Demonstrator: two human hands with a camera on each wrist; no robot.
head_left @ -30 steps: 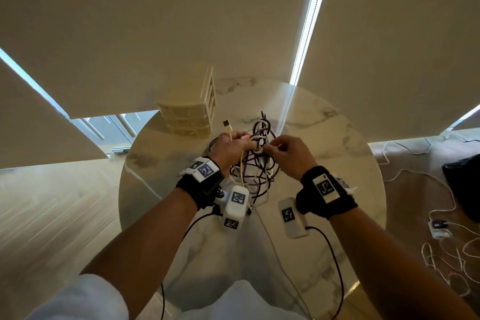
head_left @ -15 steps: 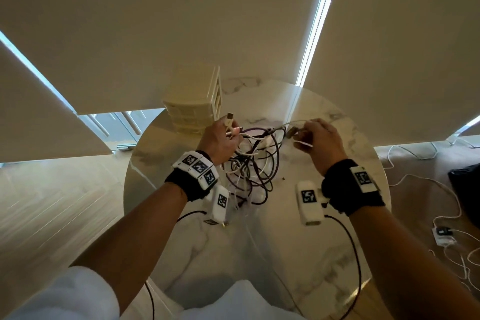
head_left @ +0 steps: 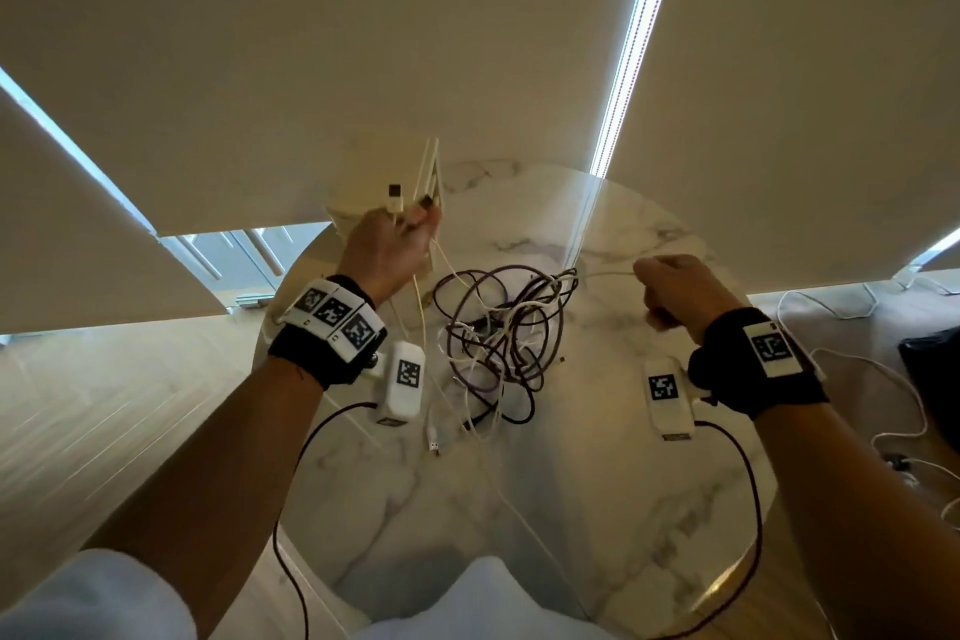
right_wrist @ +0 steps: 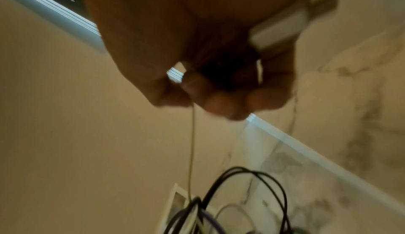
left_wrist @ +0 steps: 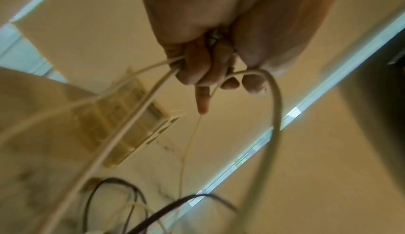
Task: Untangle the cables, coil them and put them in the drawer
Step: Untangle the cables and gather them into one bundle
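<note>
A tangle of purple and white cables [head_left: 498,338] lies on the round marble table [head_left: 649,509]. My left hand [head_left: 395,244] is raised at the far left, in front of the cream drawer unit [head_left: 428,166], and grips white cables with a USB plug [head_left: 396,197] sticking up. In the left wrist view its fingers [left_wrist: 206,74] curl round those white cables [left_wrist: 136,116]. My right hand [head_left: 670,286] is a fist at the right, holding a thin white cable [head_left: 597,273] stretched to the tangle. The right wrist view shows a white plug [right_wrist: 282,29] in that fist [right_wrist: 208,90].
A loose white plug end [head_left: 432,442] lies on the table near me. White cables [head_left: 883,379] trail over the floor at the right, beside a dark bag [head_left: 935,369]. Roller blinds hang behind the table.
My hands have pulled apart: the left rose toward the drawer unit, the right moved right. The tangle has loosened and spread, and a white cable now runs taut to the right hand.
</note>
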